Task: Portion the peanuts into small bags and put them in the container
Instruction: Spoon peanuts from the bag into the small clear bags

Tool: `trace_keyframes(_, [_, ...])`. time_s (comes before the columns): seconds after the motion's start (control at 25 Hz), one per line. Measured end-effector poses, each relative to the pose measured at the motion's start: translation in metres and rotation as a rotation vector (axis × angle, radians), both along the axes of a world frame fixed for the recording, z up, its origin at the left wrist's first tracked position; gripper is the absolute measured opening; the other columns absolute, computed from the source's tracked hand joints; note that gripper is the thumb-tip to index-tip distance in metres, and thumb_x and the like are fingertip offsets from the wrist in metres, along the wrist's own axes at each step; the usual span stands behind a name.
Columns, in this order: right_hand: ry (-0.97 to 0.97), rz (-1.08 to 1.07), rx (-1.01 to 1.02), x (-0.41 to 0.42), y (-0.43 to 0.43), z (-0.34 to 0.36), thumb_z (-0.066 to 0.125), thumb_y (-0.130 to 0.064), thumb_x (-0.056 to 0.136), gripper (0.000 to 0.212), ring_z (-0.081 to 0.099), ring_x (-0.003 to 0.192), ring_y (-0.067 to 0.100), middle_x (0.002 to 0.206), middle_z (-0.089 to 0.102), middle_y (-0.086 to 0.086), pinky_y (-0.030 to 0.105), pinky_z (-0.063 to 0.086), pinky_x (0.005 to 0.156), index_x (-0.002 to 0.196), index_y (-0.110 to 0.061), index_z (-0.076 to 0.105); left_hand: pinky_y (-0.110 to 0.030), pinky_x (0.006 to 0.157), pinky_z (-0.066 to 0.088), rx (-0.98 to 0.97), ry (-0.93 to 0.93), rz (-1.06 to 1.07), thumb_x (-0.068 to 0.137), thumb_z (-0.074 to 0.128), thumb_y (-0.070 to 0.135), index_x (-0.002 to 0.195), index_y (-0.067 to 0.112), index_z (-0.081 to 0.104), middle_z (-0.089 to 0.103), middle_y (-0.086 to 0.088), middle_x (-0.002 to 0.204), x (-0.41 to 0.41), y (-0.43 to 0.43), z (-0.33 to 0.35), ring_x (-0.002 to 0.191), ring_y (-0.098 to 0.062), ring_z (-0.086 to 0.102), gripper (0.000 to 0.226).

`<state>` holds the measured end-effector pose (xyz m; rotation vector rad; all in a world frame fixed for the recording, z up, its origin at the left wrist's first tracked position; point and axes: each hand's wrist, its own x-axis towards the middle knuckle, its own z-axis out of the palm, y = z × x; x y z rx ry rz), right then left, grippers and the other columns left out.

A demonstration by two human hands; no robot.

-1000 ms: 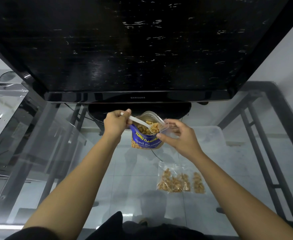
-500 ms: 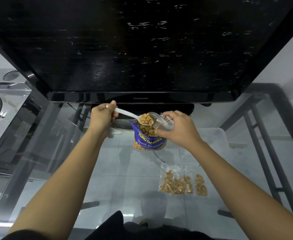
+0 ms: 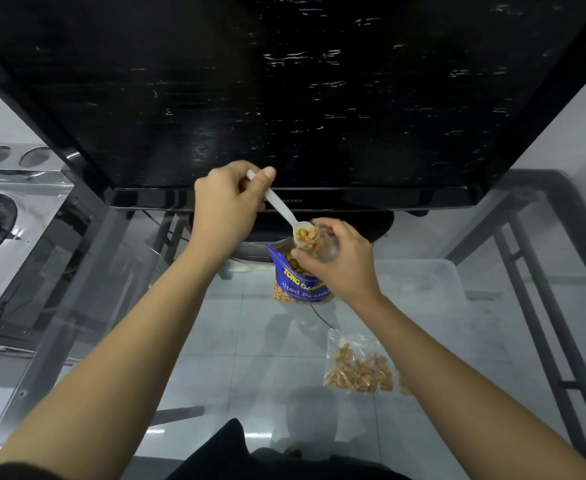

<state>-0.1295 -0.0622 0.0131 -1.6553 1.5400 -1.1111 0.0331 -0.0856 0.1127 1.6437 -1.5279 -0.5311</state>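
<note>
Tan peanuts [image 3: 306, 235] are sitting heaped in the white spoon [image 3: 281, 209] at the mouth of the small clear bag [image 3: 326, 247], over the blue packet [image 3: 300, 287]. The left hand [image 3: 227, 202] is pinching the spoon's handle. The right hand [image 3: 340, 263] is gripping the bag, mostly hiding it.

Black flat-screen TV [image 3: 284, 81] fills the top half, screen off, scuffed with pale streaks, brand strip along the bottom bezel. Its dark base [image 3: 378, 226] sits at the far edge of a glass-topped table with a grey metal frame [image 3: 533, 271]. Pale grey floor tiles [image 3: 236, 341] show through the glass, glossy, with soft reflections. Thin black cable [image 3: 319, 315] trails below. Plain white wall [image 3: 578, 116] on the right. Shiny metal appliance [image 3: 14, 188] past the left edge, dark round part on it. Light is even and cool.
</note>
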Motion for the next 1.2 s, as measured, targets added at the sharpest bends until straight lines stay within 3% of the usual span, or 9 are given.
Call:
trace_keyframes(0.2, [-0.203, -0.067, -0.057, 0.010, 0.001, 0.007, 0.081, -0.032, 0.068, 0.052, 0.059, 0.092, -0.005, 0.100, 0.059, -0.021, 0.014, 0.049, 0.082, 0.114, -0.020, 0.060, -0.020, 0.054, 0.039, -0.212, -0.214, -0.136, 0.090, 0.056, 0.037, 0.075, 0.016, 0.064, 0.061, -0.001, 0.058, -0.012, 0.016, 0.035, 0.053, -0.011, 0.054, 0.026])
trace_keyframes(0.32, [-0.266, -0.093, -0.105, 0.012, 0.002, 0.007, 0.081, -0.032, 0.068, 0.051, 0.060, 0.095, -0.002, 0.103, 0.063, -0.014, 0.019, 0.050, 0.083, 0.114, -0.021, 0.059, -0.027, 0.056, 0.042, -0.297, -0.266, -0.164, 0.091, 0.055, 0.037, 0.079, 0.014, 0.066, 0.062, -0.002, 0.060, -0.014, 0.020, 0.049, 0.055, -0.012, 0.055, 0.028])
trace_keyframes(0.4, [-0.303, -0.091, -0.107, 0.014, 0.002, 0.008, 0.079, -0.035, 0.068, 0.050, 0.062, 0.095, 0.004, 0.106, 0.066, -0.004, 0.024, 0.052, 0.083, 0.113, -0.023, 0.059, -0.031, 0.059, 0.045, -0.271, -0.225, -0.174, 0.091, 0.056, 0.037, 0.079, 0.015, 0.066, 0.064, -0.004, 0.060, -0.013, 0.020, 0.053, 0.057, -0.015, 0.058, 0.027])
trace_keyframes(0.52, [-0.355, -0.080, -0.109, 0.013, 0.003, 0.009, 0.077, -0.038, 0.068, 0.048, 0.064, 0.093, 0.010, 0.105, 0.067, 0.001, 0.027, 0.054, 0.081, 0.110, -0.028, 0.059, -0.023, 0.056, 0.042, -0.229, -0.167, -0.189, 0.090, 0.057, 0.036, 0.077, 0.021, 0.064, 0.062, 0.000, 0.057, -0.010, 0.021, 0.053, 0.065, -0.016, 0.059, 0.021])
trace_keyframes(0.64, [-0.377, -0.072, -0.142, 0.014, 0.004, 0.011, 0.075, -0.040, 0.069, 0.046, 0.065, 0.090, 0.011, 0.103, 0.067, 0.002, 0.026, 0.054, 0.078, 0.110, -0.026, 0.059, -0.020, 0.058, 0.043, -0.182, -0.156, -0.228, 0.089, 0.059, 0.035, 0.078, 0.017, 0.067, 0.062, 0.007, 0.057, -0.012, 0.022, 0.051, 0.067, -0.013, 0.061, 0.022])
trace_keyframes(0.88, [-0.402, -0.067, -0.136, 0.015, 0.002, 0.012, 0.076, -0.037, 0.068, 0.045, 0.064, 0.092, 0.012, 0.104, 0.068, -0.001, 0.033, 0.055, 0.079, 0.109, -0.028, 0.060, -0.026, 0.055, 0.042, -0.208, -0.191, -0.293, 0.088, 0.059, 0.037, 0.081, 0.019, 0.069, 0.065, -0.004, 0.060, -0.008, 0.020, 0.056, 0.063, -0.017, 0.058, 0.022])
trace_keyframes(0.96, [-0.392, -0.067, -0.112, 0.011, 0.003, 0.010, 0.076, -0.039, 0.068, 0.046, 0.063, 0.094, 0.013, 0.105, 0.067, -0.002, 0.032, 0.055, 0.078, 0.110, -0.030, 0.059, -0.024, 0.054, 0.041, -0.252, -0.169, -0.250, 0.088, 0.059, 0.038, 0.081, 0.020, 0.069, 0.064, -0.003, 0.060, -0.004, 0.020, 0.061, 0.057, -0.014, 0.056, 0.022])
trace_keyframes(1.12, [-0.381, -0.065, -0.029, -0.009, 0.008, 0.003, 0.078, -0.035, 0.071, 0.048, 0.062, 0.096, 0.013, 0.105, 0.067, -0.002, 0.023, 0.053, 0.078, 0.114, -0.029, 0.058, -0.028, 0.059, 0.048, -0.231, 0.131, 0.025, 0.088, 0.056, 0.041, 0.072, 0.023, 0.064, 0.063, 0.001, 0.058, 0.018, -0.001, 0.038, 0.051, -0.007, 0.056, 0.025])
trace_keyframes(1.2, [-0.375, -0.071, 0.034, -0.023, 0.012, -0.005, 0.075, -0.041, 0.071, 0.052, 0.063, 0.097, 0.014, 0.104, 0.067, -0.002, 0.025, 0.054, 0.080, 0.117, -0.025, 0.058, -0.028, 0.057, 0.047, -0.111, 0.057, 0.026, 0.088, 0.057, 0.038, 0.067, 0.023, 0.062, 0.061, 0.006, 0.055, 0.018, -0.007, 0.002, 0.048, -0.003, 0.052, 0.026])
